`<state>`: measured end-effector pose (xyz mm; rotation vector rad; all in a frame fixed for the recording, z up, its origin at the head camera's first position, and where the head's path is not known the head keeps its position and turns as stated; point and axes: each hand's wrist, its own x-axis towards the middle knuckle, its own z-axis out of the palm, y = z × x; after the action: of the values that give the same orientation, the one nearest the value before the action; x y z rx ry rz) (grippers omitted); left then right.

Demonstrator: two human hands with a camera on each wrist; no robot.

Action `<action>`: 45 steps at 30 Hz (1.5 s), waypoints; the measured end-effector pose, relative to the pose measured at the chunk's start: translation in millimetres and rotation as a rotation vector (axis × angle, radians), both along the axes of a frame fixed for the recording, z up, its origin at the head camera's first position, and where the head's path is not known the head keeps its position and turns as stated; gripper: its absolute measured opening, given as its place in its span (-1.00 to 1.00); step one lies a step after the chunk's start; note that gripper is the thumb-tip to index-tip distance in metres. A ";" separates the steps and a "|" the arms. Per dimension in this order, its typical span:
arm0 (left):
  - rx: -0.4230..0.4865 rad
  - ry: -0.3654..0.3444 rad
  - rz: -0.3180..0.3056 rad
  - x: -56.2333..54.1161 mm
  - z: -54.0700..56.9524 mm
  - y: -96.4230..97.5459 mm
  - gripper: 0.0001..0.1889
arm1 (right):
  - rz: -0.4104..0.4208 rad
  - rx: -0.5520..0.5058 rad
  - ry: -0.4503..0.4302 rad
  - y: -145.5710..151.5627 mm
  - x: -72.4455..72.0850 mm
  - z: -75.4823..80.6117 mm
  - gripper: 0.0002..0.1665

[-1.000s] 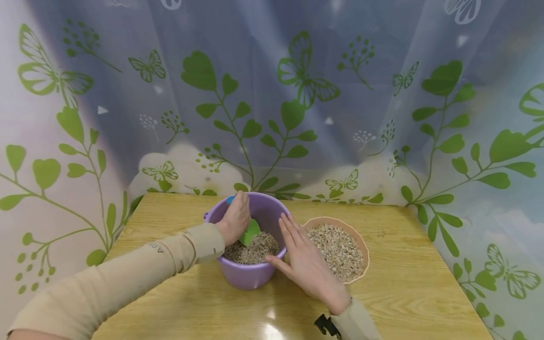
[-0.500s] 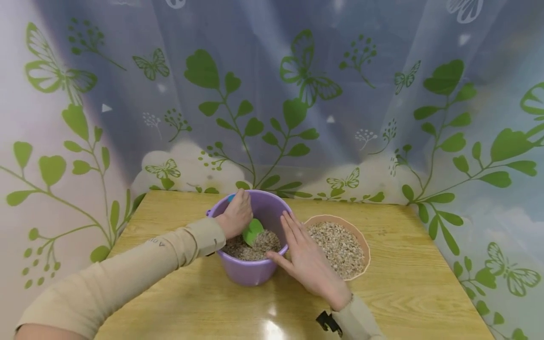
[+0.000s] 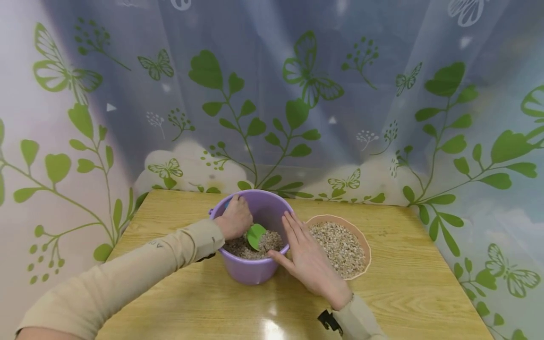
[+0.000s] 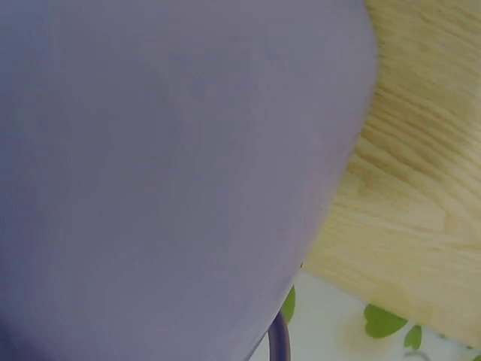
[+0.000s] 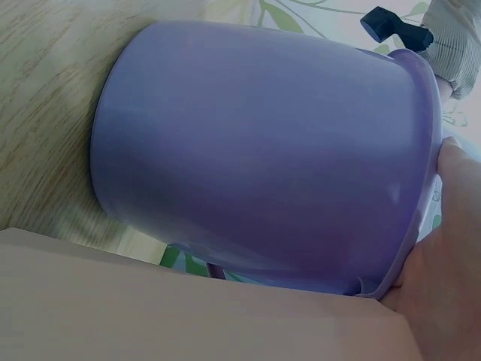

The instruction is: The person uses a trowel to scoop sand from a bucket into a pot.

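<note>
A purple bucket (image 3: pixel 250 271) stands upright with gravel (image 3: pixel 272 242) in its bottom. Inside its left rim, my left hand (image 3: pixel 235 218) grips a toy shovel by its blue handle (image 3: pixel 227 205), mostly hidden by the fingers. The green blade (image 3: pixel 256 237) is partly sunk in the gravel. On the right rim, my right hand (image 3: pixel 309 259) rests with straight fingers, its thumb at the front edge. In the right wrist view, this hand (image 5: pixel 451 256) touches the rim of the tilted-looking bucket (image 5: pixel 263 143). The bucket's wall (image 4: pixel 188 165) fills most of the left wrist view, where no hand shows.
Just right of the bucket, a peach bowl (image 3: pixel 368 257) holds a heap of pale gravel (image 3: pixel 340 248). Both stand on a wooden table (image 3: pixel 408 288). A curtain (image 3: pixel 263 85) printed with leaves and butterflies hangs behind the table. Part of the bucket's bail (image 4: pixel 279 338) shows in the left wrist view.
My left hand has sunk slightly and turned, and the green blade has shifted right through the gravel. The right hand stays on the rim. The head view has shifted a little.
</note>
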<state>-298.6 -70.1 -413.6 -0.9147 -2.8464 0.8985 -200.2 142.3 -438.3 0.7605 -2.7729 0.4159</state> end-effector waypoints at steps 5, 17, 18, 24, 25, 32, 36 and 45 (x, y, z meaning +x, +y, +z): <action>0.065 -0.022 0.012 2.6 2.1 -4.6 -0.52 | 0.002 0.003 -0.005 -0.6 0.1 -1.1 0.09; 0.195 0.061 -0.036 15.3 10.1 -19.4 -0.46 | -0.011 -0.007 -0.037 0.2 0.1 -1.2 0.09; 0.200 0.048 -0.029 15.4 11.0 -20.1 -0.45 | -0.014 -0.009 -0.043 0.2 0.2 -1.3 0.09; 0.274 0.009 0.003 19.2 16.0 -27.7 -0.43 | -0.020 -0.012 -0.058 0.1 0.7 -1.6 0.09; 0.295 0.016 0.003 20.1 16.3 -29.4 -0.43 | -0.018 -0.012 -0.056 0.0 0.7 -1.6 0.09; 0.376 0.044 0.061 24.8 18.3 -40.1 -0.39 | -0.007 -0.023 -0.016 -0.8 -0.3 -3.0 0.09; 0.436 0.083 0.086 28.5 21.0 -44.0 -0.40 | -0.004 -0.035 -0.004 -1.2 -0.4 -3.8 0.09; 0.606 0.235 0.045 36.7 20.3 -58.3 -0.43 | -0.015 -0.030 -0.012 -0.8 -0.3 -5.0 0.11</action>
<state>-262.0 -128.4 -393.3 -0.6196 -2.6758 0.0988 -200.5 141.5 -443.3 0.7327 -2.7753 0.4597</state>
